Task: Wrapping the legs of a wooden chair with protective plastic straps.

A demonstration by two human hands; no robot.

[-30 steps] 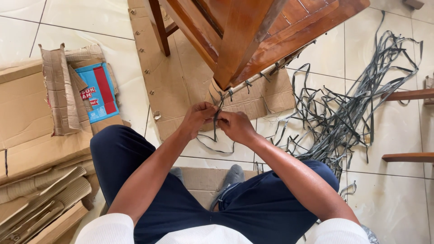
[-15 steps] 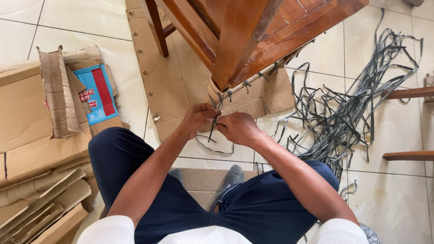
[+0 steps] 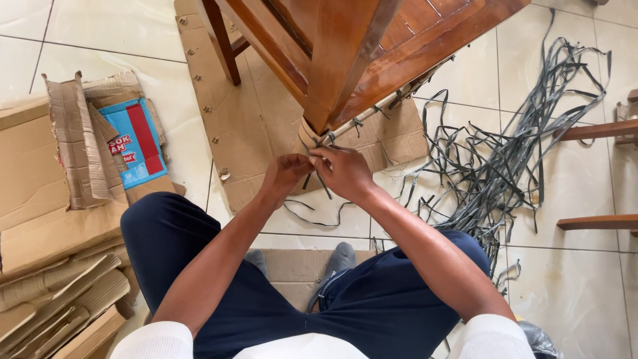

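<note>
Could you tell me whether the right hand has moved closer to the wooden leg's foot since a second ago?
Yes. The right hand has moved up and left toward the wooden leg's foot, meeting the left hand on the grey strap.

Torn cardboard boxes (image 3: 60, 199) lie on pale floor tiles (image 3: 578, 292).

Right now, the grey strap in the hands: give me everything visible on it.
The grey strap is a thin, flat, dark grey band, plastic by its look. Both hands pinch it: the left hand and the right hand meet at the lower edge of the wooden furniture piece, where short knotted strap ends stick out along the edge. A loose tail runs down from the hands and curls across the tiled floor. How it is tied is hidden by the fingers.
</note>
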